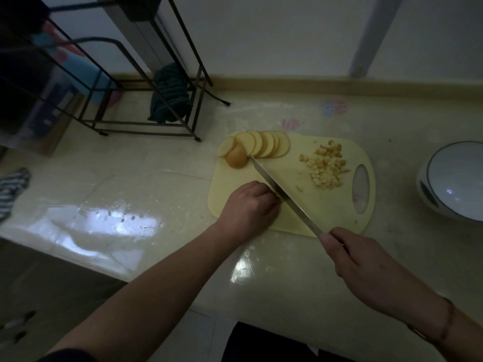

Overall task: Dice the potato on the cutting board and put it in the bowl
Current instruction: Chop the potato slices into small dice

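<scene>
While the right hand (366, 259) grips the knife (282, 194) handle, the left hand (249, 206) rests curled on the cutting board (332, 205); what it holds is hidden. Potato slices (264, 143) lie at the board's far edge, diced pieces (326, 165) near its handle hole. The bowl (454, 181) stands apart, right.

Cutting board (329, 205): open patch between diced pile (325, 165) and knife (285, 197). Slices (264, 145) and potato end (236, 159) fill the far left corner. Counter (392, 142) between board and bowl (456, 178): passable. Wire rack (146, 105) with cloth (170, 97) blocks far left.
</scene>
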{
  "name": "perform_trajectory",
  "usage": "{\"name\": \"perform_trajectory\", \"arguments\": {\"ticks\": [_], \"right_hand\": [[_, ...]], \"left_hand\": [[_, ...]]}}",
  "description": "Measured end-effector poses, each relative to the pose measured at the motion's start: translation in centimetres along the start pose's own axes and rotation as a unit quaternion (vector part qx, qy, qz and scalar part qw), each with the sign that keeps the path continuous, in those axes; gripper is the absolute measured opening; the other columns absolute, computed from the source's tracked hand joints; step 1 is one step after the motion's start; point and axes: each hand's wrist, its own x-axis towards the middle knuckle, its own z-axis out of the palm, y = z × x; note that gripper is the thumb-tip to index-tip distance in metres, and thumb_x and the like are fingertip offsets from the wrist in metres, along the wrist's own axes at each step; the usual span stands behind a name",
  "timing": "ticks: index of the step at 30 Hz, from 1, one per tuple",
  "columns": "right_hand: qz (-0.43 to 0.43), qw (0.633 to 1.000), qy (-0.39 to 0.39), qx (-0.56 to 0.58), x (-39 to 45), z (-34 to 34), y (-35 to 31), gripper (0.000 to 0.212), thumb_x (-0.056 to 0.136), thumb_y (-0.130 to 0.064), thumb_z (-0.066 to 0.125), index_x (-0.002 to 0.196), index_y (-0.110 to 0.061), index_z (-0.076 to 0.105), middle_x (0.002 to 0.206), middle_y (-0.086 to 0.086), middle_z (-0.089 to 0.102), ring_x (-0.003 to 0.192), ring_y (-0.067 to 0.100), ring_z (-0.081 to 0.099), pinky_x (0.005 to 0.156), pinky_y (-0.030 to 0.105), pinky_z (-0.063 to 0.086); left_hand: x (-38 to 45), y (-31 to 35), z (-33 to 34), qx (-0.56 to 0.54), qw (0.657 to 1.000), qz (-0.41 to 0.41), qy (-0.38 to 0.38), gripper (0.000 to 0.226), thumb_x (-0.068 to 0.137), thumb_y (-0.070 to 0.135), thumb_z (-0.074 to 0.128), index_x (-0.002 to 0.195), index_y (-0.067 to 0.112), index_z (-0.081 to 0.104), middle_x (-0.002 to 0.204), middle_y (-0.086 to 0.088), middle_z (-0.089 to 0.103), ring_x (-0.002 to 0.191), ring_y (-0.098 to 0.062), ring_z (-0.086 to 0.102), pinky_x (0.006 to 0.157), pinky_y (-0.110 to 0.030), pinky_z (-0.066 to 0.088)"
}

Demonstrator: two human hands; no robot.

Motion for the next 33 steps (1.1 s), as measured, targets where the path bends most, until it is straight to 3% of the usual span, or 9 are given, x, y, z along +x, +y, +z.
{"name": "perform_trajectory", "arguments": {"ticks": [19, 33], "right_hand": [[-0.003, 0.999, -0.007, -0.034, 2.5, -2.0, 0.8, 0.057, 0.088, -0.059, 0.028, 0.073, -0.009, 0.051, 0.061, 0.007, 0.055, 0.051, 0.007, 0.05, 0.053, 0.029, 0.034], [-0.024, 1.0, -0.011, -0.014, 1.5, -0.3, -0.7, 0.052, 0.089, -0.057, 0.031, 0.069, -0.012, 0.049, 0.059, 0.008, 0.055, 0.053, 0.011, 0.049, 0.06, 0.033, 0.041]], "left_hand": [[-0.2, 0.7, -0.1, -0.03, 0.999, 0.005, 0.022, 0.019, 0.09, 0.014, 0.064, 0.084, 0.001, 0.076, 0.082, -0.014, 0.067, 0.074, -0.03, 0.062, 0.066, -0.039, 0.052], [-1.0, 0.9, -0.5, -0.003, 0.999, -0.032, 0.043, 0.017, 0.087, 0.015, 0.064, 0.08, 0.001, 0.073, 0.084, -0.012, 0.068, 0.074, -0.031, 0.062, 0.067, -0.037, 0.05]]}}
